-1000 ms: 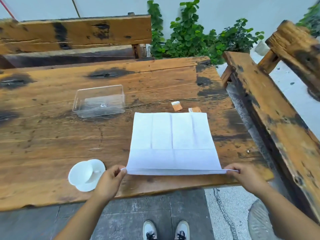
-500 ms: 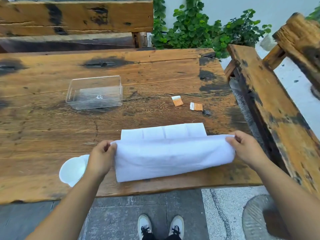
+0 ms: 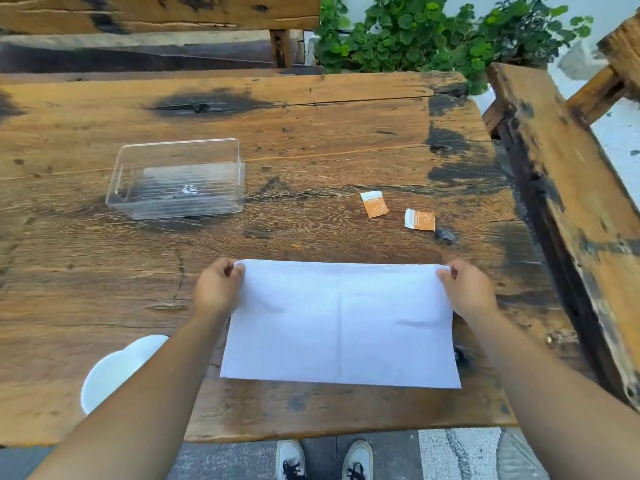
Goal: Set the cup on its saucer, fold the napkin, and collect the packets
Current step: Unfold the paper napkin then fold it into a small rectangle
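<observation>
A white napkin (image 3: 341, 323) lies folded in half on the wooden table (image 3: 311, 133), its fold along the near side. My left hand (image 3: 218, 285) pinches its far left corner and my right hand (image 3: 467, 289) pinches its far right corner. Two orange and white packets (image 3: 374, 203) (image 3: 419, 220) lie beyond the napkin to the right. A white cup on its saucer (image 3: 114, 365) sits near the front left edge, partly hidden by my left forearm.
A clear plastic box (image 3: 176, 180) stands empty at the middle left of the table. Wooden benches run along the far side (image 3: 156, 15) and the right side (image 3: 561, 188). Green plants (image 3: 433, 32) grow behind the table. My shoes show below the front edge.
Both hands lifted the napkin's near edge and carried it over to the far edge, folding the napkin in half. The two packets, hidden before, now show fully.
</observation>
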The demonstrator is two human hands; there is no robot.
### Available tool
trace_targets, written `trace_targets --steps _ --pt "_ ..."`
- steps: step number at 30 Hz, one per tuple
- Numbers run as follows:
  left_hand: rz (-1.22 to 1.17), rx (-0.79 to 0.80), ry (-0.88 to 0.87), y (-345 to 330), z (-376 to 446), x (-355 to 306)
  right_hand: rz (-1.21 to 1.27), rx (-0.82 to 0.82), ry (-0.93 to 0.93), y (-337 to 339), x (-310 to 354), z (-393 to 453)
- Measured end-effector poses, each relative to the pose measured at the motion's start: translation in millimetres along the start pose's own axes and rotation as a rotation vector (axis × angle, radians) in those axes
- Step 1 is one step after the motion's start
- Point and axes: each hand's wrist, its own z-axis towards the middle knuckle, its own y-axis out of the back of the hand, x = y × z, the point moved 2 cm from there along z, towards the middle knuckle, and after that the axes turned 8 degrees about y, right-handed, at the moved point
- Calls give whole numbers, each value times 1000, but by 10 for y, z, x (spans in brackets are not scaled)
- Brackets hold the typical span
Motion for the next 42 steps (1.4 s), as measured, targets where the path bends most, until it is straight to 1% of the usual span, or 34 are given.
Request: trace_targets --steps 5,6,8,9,10,11,12,13,14,15,17,19,22,25,27,29,32,33,35,38,39,40,42 --pt "65 11 9 -156 168 -22 -64 9 -63 -121 -63 40" --pt "105 -3 17 -171 167 -28 -74 -12 -66 -120 -39 13" --pt "257 -82 -20 -194 102 -6 -120 -96 7 -138 31 -95" --pt "355 -139 -108 -229 27 5 -152 -139 82 -169 86 -186" --pt "456 -169 -249 -300 -99 6 -191 -152 176 -218 160 -300" --pt "556 -143 -407 -410 -256 23 -240 -128 277 -299 241 -431" --pt "650 -77 -550 -540 -416 66 -289 -75 372 -405 313 -573" --pt "752 -3 -661 -662 -548 140 -332 -2 453 -522 357 -705" --pt "846 52 -736 -754 -631 244 -380 72 521 -630 366 -820" --pt "922 93 -756 -800 -663 358 -431 136 568 -709 339 -895" --pt "991 130 -726 -813 -625 570 -483 208 600 -761 213 -919" --pt "995 114 -705 -803 -586 666 -495 221 598 -745 111 -861" --pt "994 137 -652 -808 -632 674 -514 266 581 -726 58 -849" --pt "984 138 -607 -742 -658 694 -519 261 552 -627 -67 -785" --pt "1000 145 -585 -705 -684 728 -528 277 495 -527 -158 -748" --pt "990 149 -557 -712 -758 731 -448 227 325 -438 -223 -801" --pt "994 138 -530 -766 -888 709 -145 45 -25 -268 -266 -1025" --pt "993 139 -522 -778 -920 709 -53 20 -107 -233 -280 -1093" --pt "992 148 -509 -790 -952 702 140 61 -261 -191 -289 -1143" --pt "997 155 -496 -799 -960 687 581 113 -504 -129 -249 -1080" --pt "996 156 -495 -799 -960 686 661 123 -545 -90 -259 -1034" --pt "996 160 -492 -798 -958 686 679 133 -556 -42 -282 -993" --pt "995 176 -490 -806 -948 676 653 140 -534 76 -357 -933"
